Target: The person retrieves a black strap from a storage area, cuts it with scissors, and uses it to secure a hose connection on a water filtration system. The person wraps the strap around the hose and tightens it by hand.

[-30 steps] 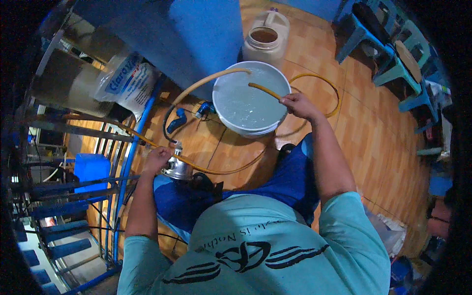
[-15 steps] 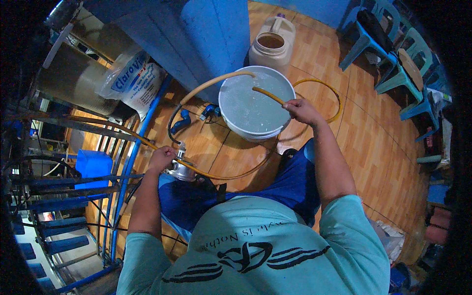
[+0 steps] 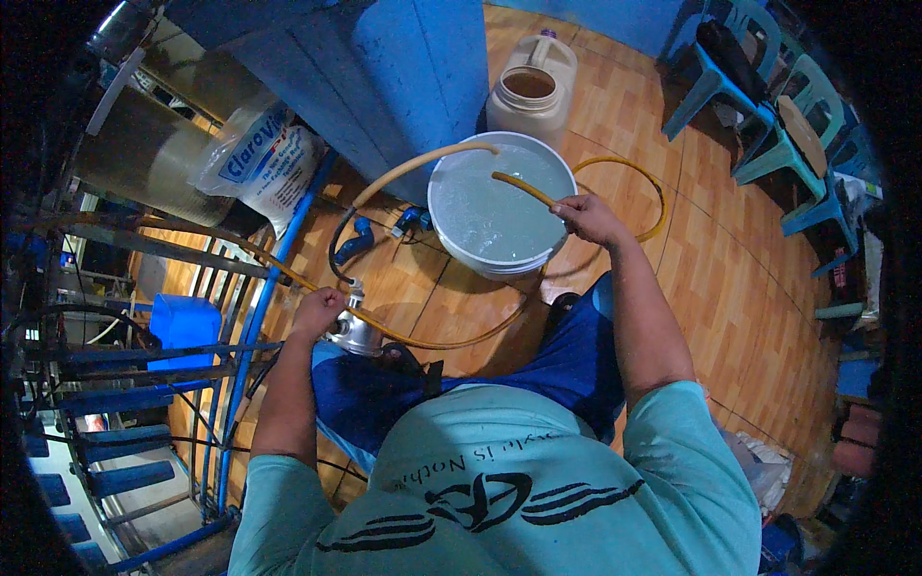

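Note:
My right hand (image 3: 588,218) is closed round a yellow hose (image 3: 523,186) near its end, and that end points over the bucket. The white bucket (image 3: 451,252) stands on the floor in front of me, holding cloudy, pale water (image 3: 499,216). Closed on a length of yellow hose, my left hand (image 3: 319,312) is beside a metal pump (image 3: 357,331). From the pump, a dark hose joins a tan hose (image 3: 403,171) that arches over the bucket's rim into the water. Blue pipe fittings (image 3: 357,240) lie between the pump and the bucket.
Behind the bucket stands an open beige plastic jug (image 3: 530,96) next to a blue wall. A white printed sack (image 3: 259,158) and a blue pipe frame (image 3: 288,240) are at left, with a blue bin (image 3: 182,326). Green-blue plastic chairs (image 3: 730,86) line the far right. Hose (image 3: 663,192) loops across the tiled floor.
Both hands keep their hold on the yellow hose and have hardly moved. The hose behind my left hand has shifted slightly, and my view has changed a little.

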`<state>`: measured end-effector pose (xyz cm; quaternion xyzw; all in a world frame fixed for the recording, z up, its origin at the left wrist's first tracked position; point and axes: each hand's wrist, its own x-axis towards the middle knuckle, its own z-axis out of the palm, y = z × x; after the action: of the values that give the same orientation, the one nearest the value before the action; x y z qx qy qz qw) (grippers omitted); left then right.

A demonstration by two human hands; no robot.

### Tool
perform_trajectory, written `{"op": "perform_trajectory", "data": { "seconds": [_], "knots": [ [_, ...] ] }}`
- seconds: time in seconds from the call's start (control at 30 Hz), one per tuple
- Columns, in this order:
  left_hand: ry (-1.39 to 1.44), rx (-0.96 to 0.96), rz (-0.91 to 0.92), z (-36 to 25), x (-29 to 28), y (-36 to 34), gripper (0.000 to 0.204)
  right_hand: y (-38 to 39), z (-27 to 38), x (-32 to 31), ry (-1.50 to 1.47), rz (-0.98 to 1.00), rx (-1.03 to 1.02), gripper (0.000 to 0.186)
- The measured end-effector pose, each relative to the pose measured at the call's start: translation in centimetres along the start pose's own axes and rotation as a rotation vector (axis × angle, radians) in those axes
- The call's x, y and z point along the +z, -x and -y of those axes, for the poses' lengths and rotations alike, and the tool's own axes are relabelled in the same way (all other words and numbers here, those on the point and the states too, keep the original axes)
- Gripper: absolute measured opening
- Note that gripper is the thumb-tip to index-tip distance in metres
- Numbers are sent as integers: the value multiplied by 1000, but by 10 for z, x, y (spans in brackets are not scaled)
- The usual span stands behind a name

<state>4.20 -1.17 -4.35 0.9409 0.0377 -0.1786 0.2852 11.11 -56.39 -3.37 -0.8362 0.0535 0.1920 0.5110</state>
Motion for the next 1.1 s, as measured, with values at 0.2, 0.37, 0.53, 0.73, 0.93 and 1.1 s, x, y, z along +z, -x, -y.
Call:
{"op": "perform_trajectory", "data": {
  "seconds": [0.2,0.37,0.53,0.73,0.93,1.1],
  "knots": [
    [-2,-47,7,-1,-1,1,24,-2,-2,0,-4,13,1,37],
    [-28,-27,19,-7,-3,2,24,-3,-4,0,6,0,4,38],
    [-27,-22,-1,-5,-2,3,24,-4,-4,0,8,2,-17,38],
    [-43,-23,-11,-7,-1,2,23,-2,-2,1,-11,-5,6,37],
    [-31,-45,1,-3,-3,4,21,0,3,2,1,-13,16,37],
    [-173,9,-16,-17,-4,8,24,1,3,3,43,0,-27,36]
  ]
}}
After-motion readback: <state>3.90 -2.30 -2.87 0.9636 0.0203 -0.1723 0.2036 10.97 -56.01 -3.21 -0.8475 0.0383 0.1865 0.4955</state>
